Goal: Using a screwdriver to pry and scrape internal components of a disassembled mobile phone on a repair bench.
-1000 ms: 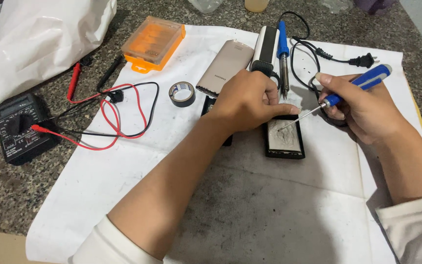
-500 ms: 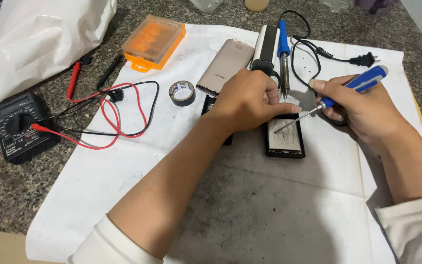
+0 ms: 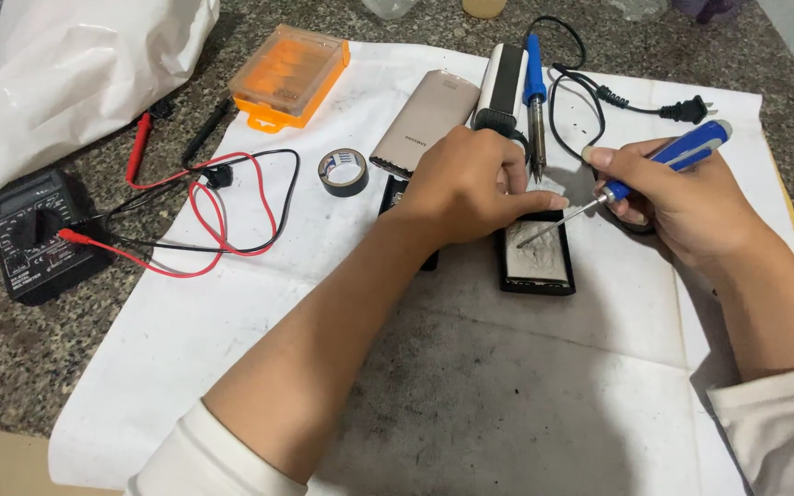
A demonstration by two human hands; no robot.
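Observation:
My left hand [image 3: 467, 186] rests on the upper end of a small black-framed device [image 3: 537, 260] that lies open on the white paper sheet [image 3: 232, 303]; its fingertips press down at the device's top edge. My right hand [image 3: 682, 197] grips a screwdriver [image 3: 636, 179] with a blue and white handle. The thin metal shaft slants down to the left, and its tip touches the pale inner surface of the device. Part of the device is hidden under my left hand.
A blue-handled soldering iron [image 3: 534, 96] with a black cord and plug [image 3: 686, 111] lies behind the hands, beside a beige slab-shaped case [image 3: 425, 124]. A black tape roll [image 3: 343, 172], an orange plastic box [image 3: 289, 75], a black multimeter [image 3: 34, 234] with red and black leads, and a white bag [image 3: 66, 64] lie left.
The screwdriver tip has slid down and to the left, further onto the device's inner surface. My left hand has stayed put on the device's top end.

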